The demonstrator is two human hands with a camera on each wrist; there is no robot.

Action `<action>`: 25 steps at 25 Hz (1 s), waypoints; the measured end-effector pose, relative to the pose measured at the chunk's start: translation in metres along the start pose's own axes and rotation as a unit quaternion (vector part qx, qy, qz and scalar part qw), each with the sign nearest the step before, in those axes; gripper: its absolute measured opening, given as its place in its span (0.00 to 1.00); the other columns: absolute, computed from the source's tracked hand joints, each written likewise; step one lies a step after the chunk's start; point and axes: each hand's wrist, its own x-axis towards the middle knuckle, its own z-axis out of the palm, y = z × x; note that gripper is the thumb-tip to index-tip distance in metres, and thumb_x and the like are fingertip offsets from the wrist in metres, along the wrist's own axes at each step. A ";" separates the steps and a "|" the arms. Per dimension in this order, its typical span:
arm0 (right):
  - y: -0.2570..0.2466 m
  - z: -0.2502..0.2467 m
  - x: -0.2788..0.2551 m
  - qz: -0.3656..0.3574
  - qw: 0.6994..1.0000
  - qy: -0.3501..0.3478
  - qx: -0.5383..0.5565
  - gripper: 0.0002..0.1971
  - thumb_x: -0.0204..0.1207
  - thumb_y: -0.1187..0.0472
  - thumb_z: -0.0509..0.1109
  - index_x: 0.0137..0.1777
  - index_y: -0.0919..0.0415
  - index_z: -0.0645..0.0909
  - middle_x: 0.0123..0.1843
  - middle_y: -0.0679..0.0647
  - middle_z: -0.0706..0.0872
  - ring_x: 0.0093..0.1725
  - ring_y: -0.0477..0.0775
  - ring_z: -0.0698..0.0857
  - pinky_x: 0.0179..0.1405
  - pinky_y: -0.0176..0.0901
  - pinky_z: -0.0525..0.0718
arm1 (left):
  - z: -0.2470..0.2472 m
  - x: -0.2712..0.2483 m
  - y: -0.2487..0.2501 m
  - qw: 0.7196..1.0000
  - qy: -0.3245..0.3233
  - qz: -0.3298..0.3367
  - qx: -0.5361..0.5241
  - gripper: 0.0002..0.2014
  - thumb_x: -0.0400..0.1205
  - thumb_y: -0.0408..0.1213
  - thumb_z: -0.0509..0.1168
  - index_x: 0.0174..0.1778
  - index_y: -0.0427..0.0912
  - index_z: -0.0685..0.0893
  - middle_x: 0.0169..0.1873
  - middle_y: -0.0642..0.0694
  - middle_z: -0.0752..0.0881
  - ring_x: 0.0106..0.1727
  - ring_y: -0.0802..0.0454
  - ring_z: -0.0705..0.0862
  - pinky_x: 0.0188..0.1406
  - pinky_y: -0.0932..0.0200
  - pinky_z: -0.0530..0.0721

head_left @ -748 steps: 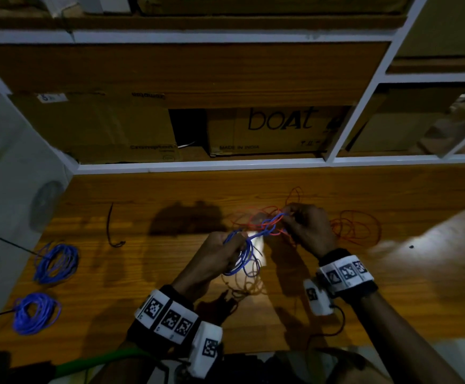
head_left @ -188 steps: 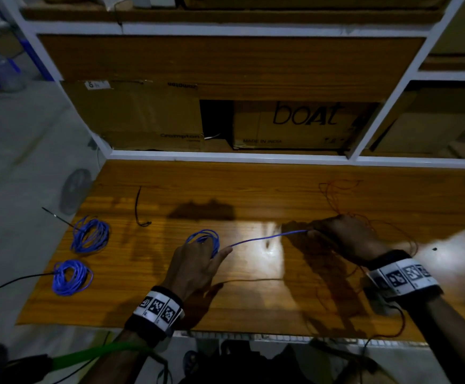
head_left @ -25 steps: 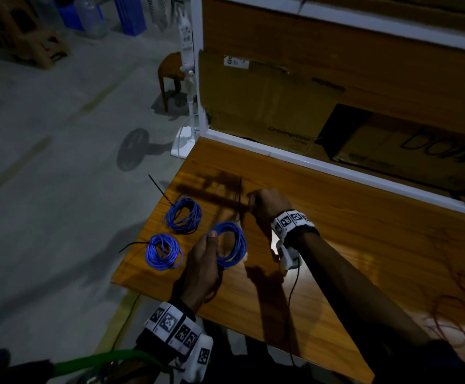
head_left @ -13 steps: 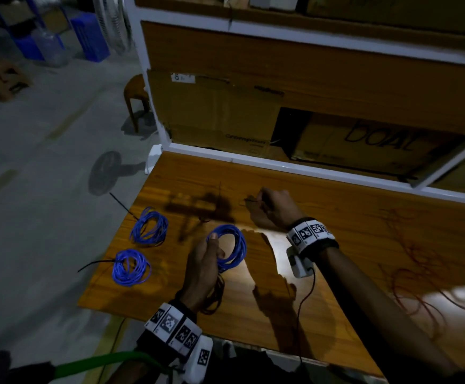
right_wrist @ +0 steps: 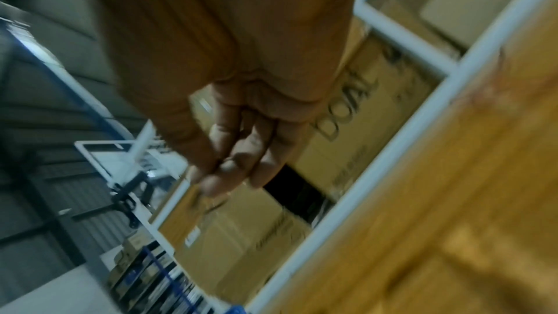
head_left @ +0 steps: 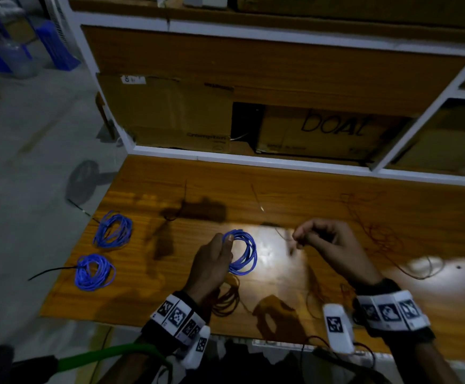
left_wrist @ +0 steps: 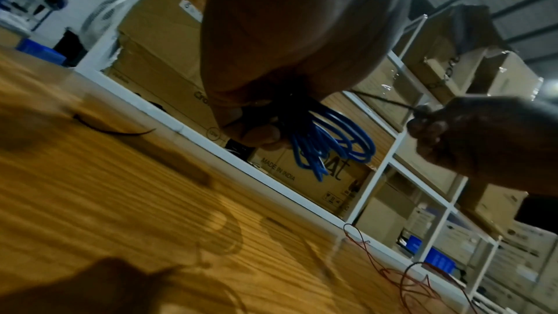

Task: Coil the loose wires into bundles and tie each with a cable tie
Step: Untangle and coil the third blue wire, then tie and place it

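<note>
My left hand (head_left: pixel 224 249) grips a coil of blue wire (head_left: pixel 243 254) by its left side and holds it just above the wooden table (head_left: pixel 295 278). The left wrist view shows the blue coil (left_wrist: pixel 329 145) hanging below my left hand's fingers (left_wrist: pixel 256 135). Right of the coil, my right hand (head_left: pixel 299 239) pinches a thin black cable tie (left_wrist: pixel 383 99) that points up and away. In the right wrist view my right hand's fingertips (right_wrist: pixel 217 176) are bunched together and the tie is lost in blur.
Two tied blue bundles (head_left: pixel 113 231) (head_left: pixel 94 273) lie at the table's left end. Another black tie (left_wrist: pixel 111 128) lies on the table at the back left. Loose red wires (head_left: pixel 378 231) sprawl on the right, and a dark coil (head_left: pixel 225 297) sits under my left wrist. Shelves hold cardboard boxes (head_left: pixel 322 131) behind.
My right hand has lifted off the table with the cable tie and come level with the blue coil, on its right. My left hand still holds the coil. The view has swung right.
</note>
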 end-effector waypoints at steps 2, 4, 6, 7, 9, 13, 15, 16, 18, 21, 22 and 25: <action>-0.003 -0.013 -0.019 -0.017 0.999 -0.010 -0.043 0.14 0.80 0.73 0.68 0.36 0.60 0.87 0.32 0.49 0.89 0.31 0.48 0.86 0.32 0.35 0.80 | 0.009 0.001 0.010 1.000 -0.012 0.022 0.014 0.16 0.92 0.49 0.52 0.42 0.47 0.76 0.30 0.45 0.83 0.35 0.41 0.84 0.38 0.43 0.78; -0.003 -0.020 -0.033 -0.015 0.996 -0.024 -0.083 0.16 0.79 0.71 0.69 0.31 0.57 0.84 0.26 0.44 0.83 0.25 0.40 0.78 0.27 0.31 0.71 | 0.016 0.004 0.019 0.999 -0.022 0.043 0.022 0.17 0.92 0.51 0.51 0.44 0.46 0.77 0.32 0.38 0.84 0.35 0.38 0.83 0.37 0.39 0.78; -0.002 -0.021 -0.041 -0.022 0.990 -0.039 -0.131 0.16 0.77 0.69 0.70 0.29 0.55 0.80 0.25 0.47 0.82 0.24 0.39 0.76 0.26 0.31 0.69 | 0.023 0.007 0.025 0.998 -0.024 0.057 0.034 0.17 0.92 0.51 0.50 0.48 0.46 0.78 0.33 0.37 0.84 0.35 0.38 0.82 0.36 0.38 0.77; 0.000 -0.022 -0.045 -0.030 0.987 -0.041 -0.153 0.14 0.75 0.66 0.70 0.28 0.55 0.79 0.26 0.47 0.82 0.24 0.40 0.76 0.26 0.32 0.69 | 0.026 0.009 0.027 0.997 -0.023 0.062 0.040 0.18 0.91 0.53 0.50 0.50 0.45 0.79 0.33 0.38 0.84 0.34 0.39 0.83 0.36 0.39 0.78; 0.005 -0.022 -0.049 -0.039 0.984 -0.028 -0.172 0.11 0.71 0.62 0.68 0.28 0.55 0.78 0.26 0.46 0.81 0.24 0.41 0.76 0.25 0.32 0.68 | 0.032 0.012 0.030 0.996 -0.013 0.070 0.056 0.19 0.91 0.54 0.49 0.53 0.44 0.79 0.32 0.40 0.84 0.33 0.42 0.83 0.35 0.40 0.78; 0.013 -0.026 -0.052 -0.053 0.981 -0.002 -0.187 0.09 0.69 0.62 0.67 0.28 0.56 0.77 0.25 0.47 0.80 0.25 0.43 0.76 0.25 0.31 0.66 | 0.040 0.012 0.037 0.994 -0.003 0.085 0.070 0.18 0.90 0.55 0.49 0.51 0.47 0.78 0.29 0.41 0.84 0.30 0.43 0.83 0.33 0.42 0.77; 0.014 -0.028 -0.052 -0.058 0.979 0.002 -0.193 0.09 0.69 0.61 0.67 0.28 0.55 0.77 0.26 0.45 0.79 0.26 0.44 0.77 0.26 0.31 0.66 | 0.043 0.012 0.040 0.993 -0.010 0.087 0.076 0.20 0.90 0.56 0.48 0.53 0.45 0.78 0.29 0.41 0.84 0.30 0.42 0.83 0.32 0.41 0.77; 0.015 -0.027 -0.050 -0.061 0.979 0.001 -0.195 0.08 0.69 0.61 0.67 0.29 0.54 0.77 0.27 0.45 0.79 0.27 0.44 0.77 0.27 0.32 0.66 | 0.046 0.012 0.040 0.993 -0.018 0.087 0.079 0.19 0.91 0.55 0.49 0.53 0.45 0.78 0.29 0.40 0.84 0.29 0.42 0.83 0.32 0.40 0.78; 0.015 -0.024 -0.046 -0.073 0.976 -0.002 -0.204 0.07 0.70 0.60 0.67 0.31 0.53 0.79 0.30 0.46 0.81 0.30 0.44 0.79 0.29 0.35 0.70 | 0.050 0.012 0.039 0.992 -0.034 0.092 0.079 0.17 0.91 0.53 0.50 0.50 0.45 0.76 0.28 0.40 0.84 0.27 0.42 0.82 0.30 0.38 0.79; 0.017 -0.014 -0.040 -0.098 0.974 -0.002 -0.202 0.05 0.71 0.57 0.66 0.35 0.51 0.81 0.33 0.46 0.81 0.33 0.44 0.80 0.32 0.42 0.76 | 0.056 0.012 0.037 0.991 -0.037 0.096 0.085 0.18 0.90 0.55 0.51 0.47 0.46 0.75 0.29 0.42 0.86 0.29 0.43 0.84 0.33 0.38 0.80; 0.017 -0.009 -0.038 -0.105 0.974 0.002 -0.199 0.05 0.71 0.56 0.66 0.36 0.51 0.82 0.34 0.45 0.81 0.33 0.44 0.80 0.33 0.42 0.77 | 0.057 0.012 0.037 0.991 -0.038 0.092 0.084 0.18 0.90 0.56 0.50 0.47 0.47 0.75 0.29 0.42 0.86 0.29 0.43 0.84 0.34 0.38 0.81; 0.021 0.008 -0.035 -0.122 0.971 0.010 -0.204 0.05 0.73 0.59 0.68 0.41 0.52 0.86 0.37 0.43 0.81 0.34 0.42 0.80 0.34 0.39 0.78 | 0.059 0.012 0.036 0.993 -0.046 0.086 0.070 0.25 0.86 0.65 0.46 0.47 0.48 0.75 0.29 0.42 0.85 0.30 0.44 0.84 0.35 0.38 0.81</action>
